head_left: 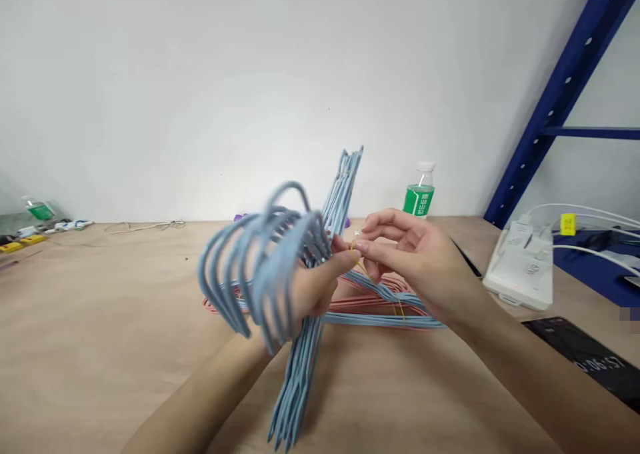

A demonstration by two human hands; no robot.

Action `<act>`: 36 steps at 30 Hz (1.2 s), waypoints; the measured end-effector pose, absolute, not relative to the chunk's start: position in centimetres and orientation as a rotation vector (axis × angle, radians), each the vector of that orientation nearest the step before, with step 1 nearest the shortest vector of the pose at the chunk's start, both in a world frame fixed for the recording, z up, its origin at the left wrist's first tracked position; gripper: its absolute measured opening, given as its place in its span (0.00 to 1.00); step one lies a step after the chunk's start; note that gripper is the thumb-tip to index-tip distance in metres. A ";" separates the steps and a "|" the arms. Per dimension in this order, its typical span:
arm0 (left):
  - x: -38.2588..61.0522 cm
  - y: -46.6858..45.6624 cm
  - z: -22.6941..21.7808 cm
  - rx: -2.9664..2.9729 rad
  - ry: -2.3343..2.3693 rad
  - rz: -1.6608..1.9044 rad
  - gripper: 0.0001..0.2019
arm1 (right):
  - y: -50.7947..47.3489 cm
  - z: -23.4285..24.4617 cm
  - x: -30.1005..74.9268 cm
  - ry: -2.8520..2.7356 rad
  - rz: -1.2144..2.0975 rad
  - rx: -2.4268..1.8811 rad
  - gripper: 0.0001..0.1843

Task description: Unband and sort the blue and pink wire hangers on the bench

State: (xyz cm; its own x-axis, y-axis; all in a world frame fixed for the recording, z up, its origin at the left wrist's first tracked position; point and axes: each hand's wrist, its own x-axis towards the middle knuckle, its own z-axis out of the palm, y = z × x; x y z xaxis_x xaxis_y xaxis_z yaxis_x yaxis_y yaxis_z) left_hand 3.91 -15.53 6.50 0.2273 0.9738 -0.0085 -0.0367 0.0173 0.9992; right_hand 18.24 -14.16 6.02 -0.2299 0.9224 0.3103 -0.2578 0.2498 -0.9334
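Note:
A bundle of light-blue wire clothes hangers [300, 367] stands tilted above the table, its hooks fanned out to the left and blurred. My left hand [317, 284] is closed around the middle of this bundle, thumb pointing right. Beside it, my right hand [407, 244] pinches a thin yellow tie [353, 245] between thumb and index finger, close to the left thumb tip. How far the tie goes around the hangers is hidden by the fingers. Beneath the hands lie pink and blue hangers [385, 319] on the table, with a yellow tie around them.
On the right are a white power strip [523, 267] with cables and a phone [585, 357] showing a timer. A green-labelled bottle [419, 191] stands by the wall. Small items and another bottle [39, 209] sit far left. A blue metal frame [555, 101] rises at right.

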 end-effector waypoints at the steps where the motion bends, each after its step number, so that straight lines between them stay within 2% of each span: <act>1: 4.0 -15.6 6.6 1.261 0.974 1.034 0.06 | -14.2 6.0 18.2 -1.349 1.233 -0.716 0.13; 6: 4.0 -15.5 7.3 1.190 0.753 0.894 0.06 | -14.3 6.0 18.1 -1.260 1.163 -0.708 0.12; 12: 3.7 -15.0 7.0 0.982 0.715 0.685 0.11 | -13.3 6.1 19.2 -0.968 1.647 -0.578 0.17; 17: 3.9 -15.0 6.9 1.010 0.728 0.776 0.06 | -13.4 6.0 19.2 -1.095 1.567 -0.591 0.16; 27: 3.4 -14.7 6.6 0.969 0.584 0.844 0.11 | -13.3 5.7 19.3 -1.340 1.536 -0.538 0.14; 30: 2.5 -14.2 6.8 0.820 0.346 0.821 0.14 | -12.4 5.2 20.0 -1.482 1.173 -0.530 0.13; 33: 2.1 -14.1 7.0 0.690 0.202 0.993 0.15 | -12.2 4.4 20.0 -1.777 0.511 -0.529 0.07; 36: 2.5 -14.2 6.7 0.704 0.274 0.998 0.15 | -12.8 4.0 19.1 -2.090 -0.064 -0.344 0.09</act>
